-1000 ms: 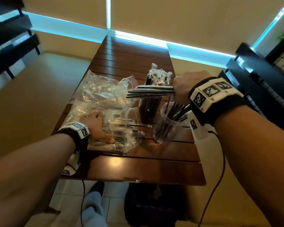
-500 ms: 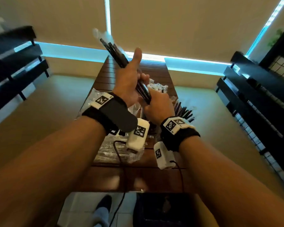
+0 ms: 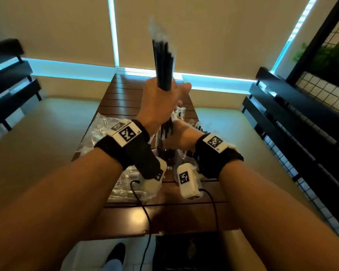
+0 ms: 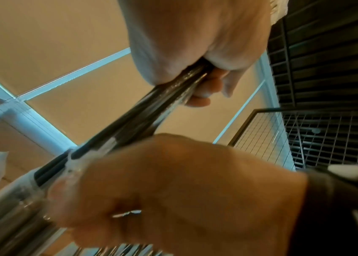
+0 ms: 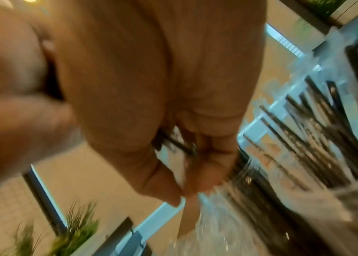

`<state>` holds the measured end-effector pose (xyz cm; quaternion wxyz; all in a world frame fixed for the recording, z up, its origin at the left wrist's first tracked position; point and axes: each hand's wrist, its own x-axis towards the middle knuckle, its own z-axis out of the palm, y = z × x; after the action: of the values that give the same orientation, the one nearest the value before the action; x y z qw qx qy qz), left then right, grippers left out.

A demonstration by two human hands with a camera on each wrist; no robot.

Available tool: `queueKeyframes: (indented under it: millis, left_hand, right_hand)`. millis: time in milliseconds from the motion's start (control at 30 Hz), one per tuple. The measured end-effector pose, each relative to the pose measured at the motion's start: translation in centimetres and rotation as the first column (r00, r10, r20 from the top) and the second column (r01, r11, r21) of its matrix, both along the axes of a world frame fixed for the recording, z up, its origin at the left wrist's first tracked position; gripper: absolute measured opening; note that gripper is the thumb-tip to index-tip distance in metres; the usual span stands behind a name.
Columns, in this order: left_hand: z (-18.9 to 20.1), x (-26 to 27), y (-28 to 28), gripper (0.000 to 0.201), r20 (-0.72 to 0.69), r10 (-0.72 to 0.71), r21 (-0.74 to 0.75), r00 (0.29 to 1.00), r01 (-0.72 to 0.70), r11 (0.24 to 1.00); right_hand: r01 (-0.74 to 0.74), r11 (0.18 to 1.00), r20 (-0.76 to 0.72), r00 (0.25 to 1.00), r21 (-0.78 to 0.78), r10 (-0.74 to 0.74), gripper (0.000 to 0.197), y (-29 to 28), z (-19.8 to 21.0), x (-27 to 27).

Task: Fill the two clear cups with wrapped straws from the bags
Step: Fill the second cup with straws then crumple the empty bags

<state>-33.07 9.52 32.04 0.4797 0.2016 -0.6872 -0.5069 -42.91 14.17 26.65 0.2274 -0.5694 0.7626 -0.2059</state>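
Beige blinds, slatted wooden table, seemingly black benches.

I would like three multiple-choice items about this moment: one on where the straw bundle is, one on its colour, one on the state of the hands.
1. Where is the straw bundle?
A. flat on the table
B. held upright above the table
C. inside a bag

2. What colour are the straws?
A. black
B. red
C. white

3. How is the bundle held?
A. by neither hand
B. by the left hand only
C. by both hands

Answers:
1 B, it stands up in the air.
2 A, dark shafts in clear wrap.
3 C, the left hand grips its middle, the right hand its lower end.
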Motion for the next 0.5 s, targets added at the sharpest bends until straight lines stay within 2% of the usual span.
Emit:
queueKeyframes:
  millis: [33,67,100,133,167,200,233,267,300,333,367,433,500]
  left_hand:
    - [-0.6,-0.2,0.0,0.04,0.02,0.006,-0.001,1.0,-0.006,1.0]
    - [-0.9,-0.3,0.0,0.039,0.031,0.015,0.001,0.999,-0.015,1.0]
    - [-1.3,-0.4,-0.1,0.039,0.034,0.021,0.008,0.999,-0.021,1.0]
    - [-1.7,-0.7,0.0,0.042,0.042,0.024,0.017,0.999,-0.025,1.0]
    - [-2.1,-1.0,0.1,0.047,0.074,0.027,0.023,0.997,-0.029,0.999]
    - [-2.5,-1.5,0.3,0.048,0.113,0.02,0.023,0.993,-0.023,0.999]
    - [-2.9,-2.1,0.5,0.046,0.144,0.002,0.021,0.99,-0.005,1.0]
    - [-3.3,-2.7,0.8,0.044,0.17,-0.022,0.02,0.985,0.018,1.0]
    - [-3.6,-3.4,1.1,0.043,0.202,-0.042,0.013,0.978,0.04,0.999]
    - [-3.6,-3.9,1.5,0.04,0.231,-0.055,-0.006,0.971,0.058,0.998]
    - [-3.5,-4.5,1.9,0.034,0.256,-0.067,-0.024,0.964,0.075,0.997]
    - [-3.3,-5.1,2.5,0.023,0.246,-0.099,-0.026,0.964,0.108,0.994]
    - [-3.3,-5.9,2.6,0.02,0.227,-0.126,-0.052,0.966,0.141,0.989]
  right_hand:
    - [-0.008,1.0,0.036,0.999,0.009,0.008,0.038,0.6,0.4,-0.8]
    - [0.046,0.998,0.11,0.993,-0.038,-0.041,0.046,1.2,1.2,-1.6]
    - [0.155,0.976,0.208,0.971,-0.154,-0.121,0.048,1.6,2.2,-2.5]
    - [0.299,0.902,0.305,0.931,-0.313,-0.203,0.044,2.0,3.4,-3.2]
    - [0.422,0.778,0.384,0.888,-0.465,-0.253,0.036,2.4,5.1,-3.6]
    - [0.486,0.663,0.433,0.863,-0.57,-0.261,0.029,2.7,6.7,-3.7]
    - [0.481,0.588,0.44,0.87,-0.651,-0.223,0.028,3.0,8.2,-3.3]
    - [0.421,0.55,0.386,0.904,-0.721,-0.186,0.033,3.3,9.5,-2.6]
    - [0.318,0.546,0.272,0.948,-0.775,-0.165,0.041,3.5,10.6,-1.7]
    - [0.188,0.588,0.108,0.98,-0.787,-0.169,0.045,3.6,11.3,-1.1]
    - [0.062,0.673,-0.084,0.98,-0.737,-0.182,0.047,3.6,11.6,-0.6]
    - [-0.059,0.836,-0.387,0.903,-0.546,-0.189,0.045,3.1,10.7,-0.5]
    - [-0.047,0.875,-0.438,0.878,-0.482,-0.194,0.043,2.9,9.2,-1.5]
